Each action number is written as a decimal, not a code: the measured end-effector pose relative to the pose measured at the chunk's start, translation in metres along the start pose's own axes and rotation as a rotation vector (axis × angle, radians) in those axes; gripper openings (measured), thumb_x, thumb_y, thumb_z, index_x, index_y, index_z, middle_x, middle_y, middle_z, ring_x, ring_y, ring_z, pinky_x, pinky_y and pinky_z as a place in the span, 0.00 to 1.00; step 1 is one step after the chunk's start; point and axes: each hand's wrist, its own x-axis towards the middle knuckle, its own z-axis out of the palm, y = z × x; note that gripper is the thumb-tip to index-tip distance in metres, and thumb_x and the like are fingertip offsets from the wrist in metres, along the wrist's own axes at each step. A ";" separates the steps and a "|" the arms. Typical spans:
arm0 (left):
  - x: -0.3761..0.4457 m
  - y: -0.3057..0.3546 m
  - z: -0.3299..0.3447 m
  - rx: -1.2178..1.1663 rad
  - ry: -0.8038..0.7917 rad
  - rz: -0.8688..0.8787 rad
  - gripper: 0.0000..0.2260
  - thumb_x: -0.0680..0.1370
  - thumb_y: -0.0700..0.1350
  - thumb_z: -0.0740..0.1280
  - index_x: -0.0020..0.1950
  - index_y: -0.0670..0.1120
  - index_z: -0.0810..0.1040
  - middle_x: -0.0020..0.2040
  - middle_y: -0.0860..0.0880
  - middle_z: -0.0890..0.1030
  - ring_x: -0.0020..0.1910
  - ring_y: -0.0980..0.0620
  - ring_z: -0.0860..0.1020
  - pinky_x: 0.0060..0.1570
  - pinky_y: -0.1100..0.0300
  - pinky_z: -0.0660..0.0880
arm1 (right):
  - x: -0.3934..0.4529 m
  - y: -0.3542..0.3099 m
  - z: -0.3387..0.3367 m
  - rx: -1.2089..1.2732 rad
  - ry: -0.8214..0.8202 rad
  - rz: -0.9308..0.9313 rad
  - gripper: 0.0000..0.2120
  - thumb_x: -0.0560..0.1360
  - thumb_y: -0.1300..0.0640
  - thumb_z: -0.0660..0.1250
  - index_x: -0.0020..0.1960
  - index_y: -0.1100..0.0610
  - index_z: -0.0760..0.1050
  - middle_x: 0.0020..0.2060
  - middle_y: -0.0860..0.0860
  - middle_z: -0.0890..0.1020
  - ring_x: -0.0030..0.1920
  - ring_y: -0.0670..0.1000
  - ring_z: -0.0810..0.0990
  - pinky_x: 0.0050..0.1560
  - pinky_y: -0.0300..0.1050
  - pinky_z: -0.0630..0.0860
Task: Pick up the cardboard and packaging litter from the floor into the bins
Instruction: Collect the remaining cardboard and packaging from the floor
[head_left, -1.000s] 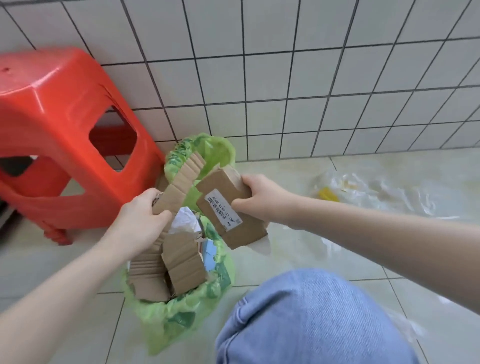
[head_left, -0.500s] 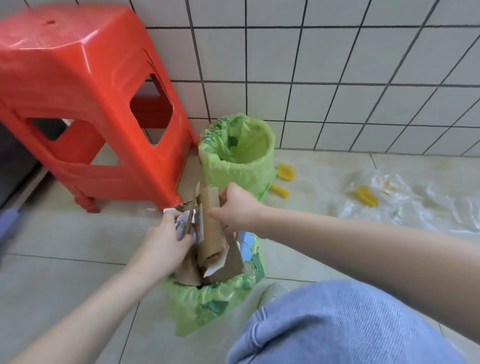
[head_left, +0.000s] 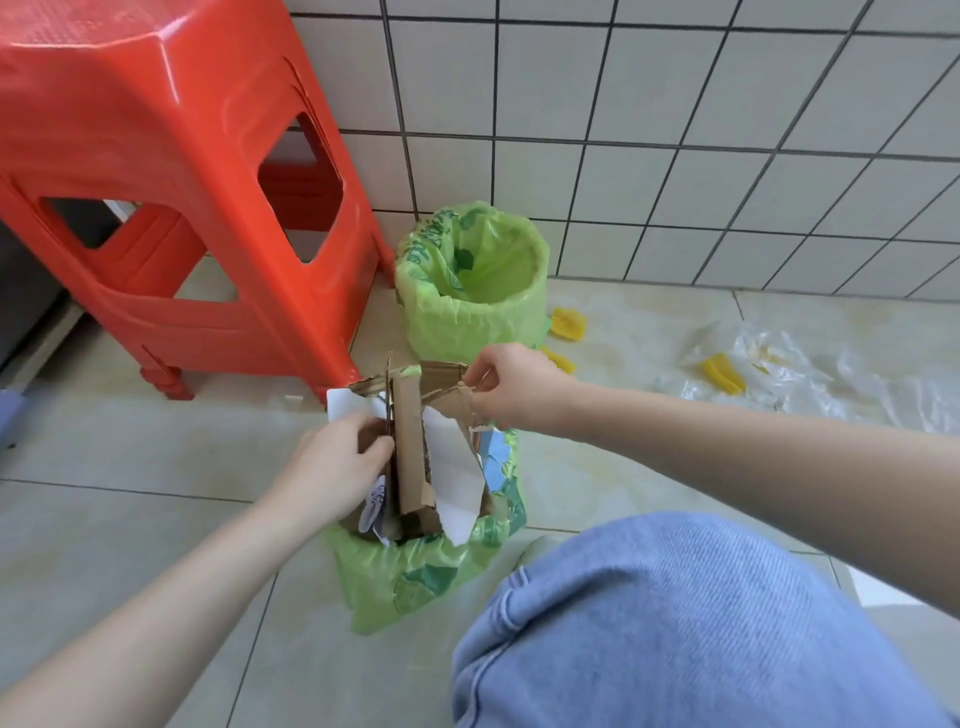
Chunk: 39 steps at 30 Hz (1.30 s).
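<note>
Two small bins lined with green bags stand on the tiled floor. The near bin (head_left: 415, 571) is stuffed with upright brown cardboard pieces (head_left: 408, 447) and white paper. My left hand (head_left: 337, 467) presses against the cardboard from the left, its fingers curled on the stack. At the upper right corner of the stack, my right hand (head_left: 511, 387) pinches a torn cardboard flap. The far bin (head_left: 467, 317) by the wall looks empty inside. Clear plastic packaging (head_left: 810, 374) with yellow pieces (head_left: 723, 373) lies on the floor to the right.
A red plastic stool (head_left: 171, 171) stands at the left, close to both bins. A white tiled wall (head_left: 675, 130) runs behind. More yellow bits (head_left: 569, 323) lie beside the far bin. My knee in blue denim (head_left: 675, 623) fills the lower right.
The labelled cardboard piece that my right hand held above the bin now stands pushed down into it. The view has pulled back, showing the far bin and the stool more fully.
</note>
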 end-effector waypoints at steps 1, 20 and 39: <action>0.000 0.002 -0.006 -0.002 0.024 0.006 0.09 0.77 0.49 0.63 0.54 0.52 0.80 0.48 0.50 0.83 0.52 0.45 0.78 0.47 0.58 0.72 | -0.003 0.003 -0.004 -0.015 0.009 0.001 0.11 0.72 0.58 0.63 0.52 0.61 0.77 0.44 0.54 0.81 0.42 0.54 0.79 0.46 0.51 0.80; 0.033 0.178 0.073 0.062 0.000 0.314 0.05 0.74 0.48 0.62 0.46 0.50 0.76 0.46 0.48 0.82 0.46 0.42 0.78 0.47 0.51 0.77 | -0.064 0.179 -0.086 -0.043 0.125 0.218 0.07 0.74 0.58 0.62 0.51 0.54 0.75 0.45 0.50 0.80 0.48 0.52 0.78 0.37 0.39 0.73; 0.175 0.149 0.266 0.590 -0.397 -0.355 0.31 0.80 0.53 0.55 0.78 0.46 0.45 0.77 0.38 0.46 0.73 0.29 0.49 0.68 0.33 0.55 | 0.121 0.306 -0.076 -0.353 -0.056 0.073 0.16 0.77 0.56 0.58 0.64 0.57 0.69 0.60 0.56 0.73 0.59 0.58 0.73 0.57 0.48 0.71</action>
